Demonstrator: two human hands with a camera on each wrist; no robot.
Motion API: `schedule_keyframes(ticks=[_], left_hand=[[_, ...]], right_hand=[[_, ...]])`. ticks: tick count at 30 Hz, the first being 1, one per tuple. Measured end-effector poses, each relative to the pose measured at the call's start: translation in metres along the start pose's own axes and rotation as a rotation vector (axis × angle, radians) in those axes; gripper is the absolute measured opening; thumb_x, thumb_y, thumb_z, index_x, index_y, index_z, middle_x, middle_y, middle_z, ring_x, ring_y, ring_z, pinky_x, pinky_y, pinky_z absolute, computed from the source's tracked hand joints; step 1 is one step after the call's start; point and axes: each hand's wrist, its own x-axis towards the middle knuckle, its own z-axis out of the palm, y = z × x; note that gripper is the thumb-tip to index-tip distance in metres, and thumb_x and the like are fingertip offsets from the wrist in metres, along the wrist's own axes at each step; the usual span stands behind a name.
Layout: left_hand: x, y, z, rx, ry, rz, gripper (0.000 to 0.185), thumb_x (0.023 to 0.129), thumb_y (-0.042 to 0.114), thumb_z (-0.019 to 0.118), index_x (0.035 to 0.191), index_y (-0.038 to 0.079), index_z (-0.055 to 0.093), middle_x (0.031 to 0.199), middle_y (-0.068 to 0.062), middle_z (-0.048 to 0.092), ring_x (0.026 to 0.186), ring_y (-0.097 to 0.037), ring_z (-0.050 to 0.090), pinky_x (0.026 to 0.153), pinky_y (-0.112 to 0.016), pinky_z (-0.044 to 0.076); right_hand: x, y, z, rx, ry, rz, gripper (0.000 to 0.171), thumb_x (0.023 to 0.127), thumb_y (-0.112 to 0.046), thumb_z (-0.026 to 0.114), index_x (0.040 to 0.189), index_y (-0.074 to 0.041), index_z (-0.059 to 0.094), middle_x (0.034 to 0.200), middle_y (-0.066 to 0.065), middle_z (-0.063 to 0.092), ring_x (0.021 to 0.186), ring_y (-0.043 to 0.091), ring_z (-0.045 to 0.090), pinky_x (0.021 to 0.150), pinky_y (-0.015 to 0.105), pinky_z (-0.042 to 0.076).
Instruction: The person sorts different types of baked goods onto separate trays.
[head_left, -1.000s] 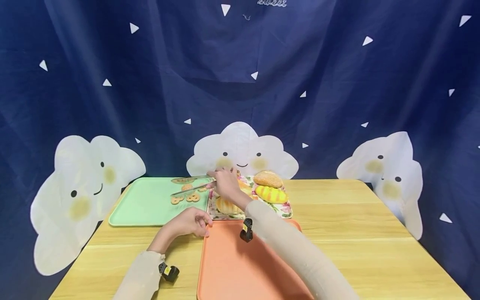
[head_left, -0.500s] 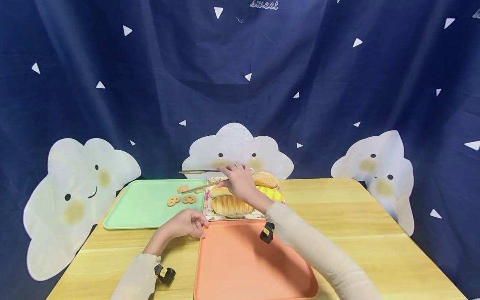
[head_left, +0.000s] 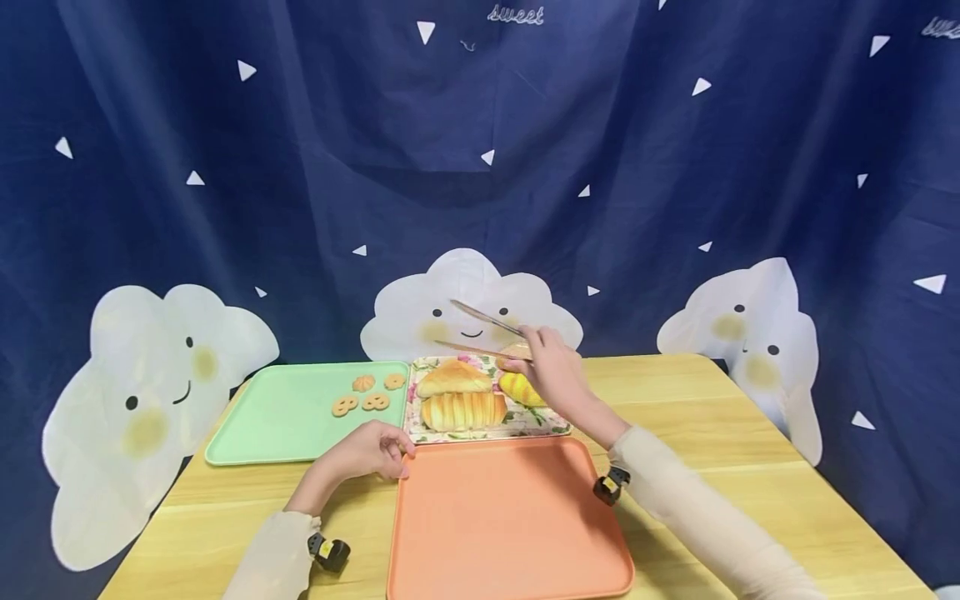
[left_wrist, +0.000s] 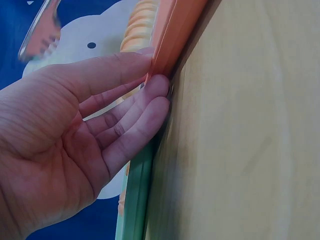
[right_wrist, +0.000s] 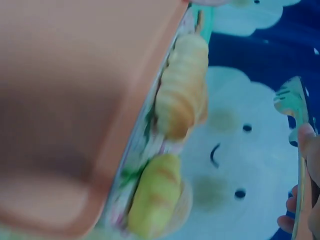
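Note:
My right hand point(head_left: 555, 371) grips metal tongs point(head_left: 486, 318), their arms spread apart and nothing between them, above the back right of a floral tray point(head_left: 534, 423). Beneath and beside it are a yellow striped bread point(head_left: 517, 387) and a round bun, both partly hidden by the hand. Left of these lie a ridged golden roll point(head_left: 463, 412) and a smooth wedge-shaped bread point(head_left: 453, 378). My left hand point(head_left: 370, 450) pinches the far left corner of the orange tray point(head_left: 502, 517); in the left wrist view the thumb point(left_wrist: 120, 70) is on its rim, fingers curled at the edge.
A green tray point(head_left: 281, 417) at the left holds several cookies, among them a pretzel-shaped one point(head_left: 376, 402) and a ridged one point(head_left: 363, 383). All trays are on a wooden table point(head_left: 697, 433). A dark blue curtain point(head_left: 337, 150) with cloud faces hangs behind it.
My right hand has moved right with the tongs, from over the cookies to above the yellow bread, uncovering the breads at the left. My left hand stays at the tray corner.

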Motion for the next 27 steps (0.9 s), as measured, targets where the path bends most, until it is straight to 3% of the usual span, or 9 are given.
schedule_keyframes(ticks=[7, 13, 19, 27], left_hand=[[0.0, 0.002, 0.0, 0.01, -0.006, 0.008, 0.026, 0.076, -0.002, 0.077, 0.101, -0.002, 0.072, 0.071, -0.005, 0.065, 0.061, -0.013, 0.057, 0.055, -0.023, 0.046], [-0.001, 0.001, 0.0, 0.002, -0.005, 0.009, 0.025, 0.076, -0.002, 0.077, 0.101, -0.001, 0.072, 0.071, -0.007, 0.066, 0.061, -0.013, 0.056, 0.054, -0.023, 0.045], [-0.002, 0.001, 0.0, 0.004, 0.005, 0.007, 0.025, 0.076, -0.001, 0.078, 0.1, 0.0, 0.073, 0.07, -0.005, 0.064, 0.06, -0.013, 0.055, 0.053, -0.023, 0.044], [0.0, 0.002, 0.001, -0.022, 0.006, -0.007, 0.026, 0.074, -0.005, 0.074, 0.1, -0.001, 0.072, 0.072, -0.009, 0.068, 0.063, -0.014, 0.06, 0.054, -0.024, 0.046]], right_hand=[[-0.034, 0.046, -0.014, 0.012, -0.007, 0.121, 0.063, 0.084, -0.03, 0.082, 0.13, 0.004, 0.055, 0.095, 0.024, 0.059, 0.082, 0.039, 0.058, 0.06, 0.048, 0.051], [-0.061, 0.074, -0.018, -0.008, -0.015, 0.199, 0.063, 0.084, -0.026, 0.083, 0.128, 0.008, 0.055, 0.093, 0.026, 0.057, 0.076, 0.039, 0.056, 0.055, 0.048, 0.049], [-0.078, 0.086, -0.017, -0.003, -0.064, 0.251, 0.054, 0.091, -0.025, 0.077, 0.121, 0.012, 0.053, 0.092, 0.028, 0.057, 0.078, 0.041, 0.057, 0.059, 0.053, 0.051], [-0.091, 0.088, -0.012, -0.027, -0.196, 0.362, 0.049, 0.098, -0.032, 0.068, 0.113, 0.011, 0.049, 0.093, 0.026, 0.053, 0.08, 0.042, 0.057, 0.056, 0.054, 0.053]])
